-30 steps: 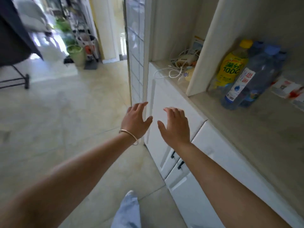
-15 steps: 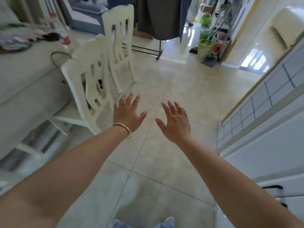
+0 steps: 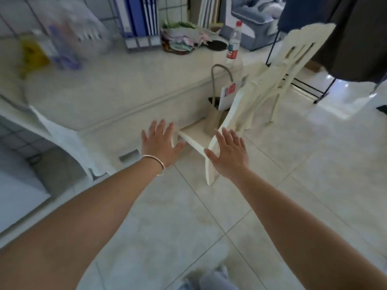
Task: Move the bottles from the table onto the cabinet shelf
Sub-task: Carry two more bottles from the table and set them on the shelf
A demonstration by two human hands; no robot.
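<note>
- Bottle (image 3: 234, 43) with a red cap and red label stands upright near the far right corner of the table (image 3: 117, 88), at about 1 o'clock from the hands and well apart from them.
- Left hand (image 3: 161, 143) and right hand (image 3: 229, 152) are both spread flat, palms down, holding nothing, over the floor in front of the table edge.
- Clear thin plastic, so probably light and a little squashy; a hard squeeze could dent it, and the smooth wall may slip.
- Best hold, I judge: wrap the fingers around the body at the label, or around the narrower neck below the cap.
- Blurred shapes at 10 o'clock on the table may be more bottles (image 3: 62, 45); too smeared to tell.
- White chair (image 3: 261, 97) stands between the hands and the bottle, so the reach goes over or around it.
</note>
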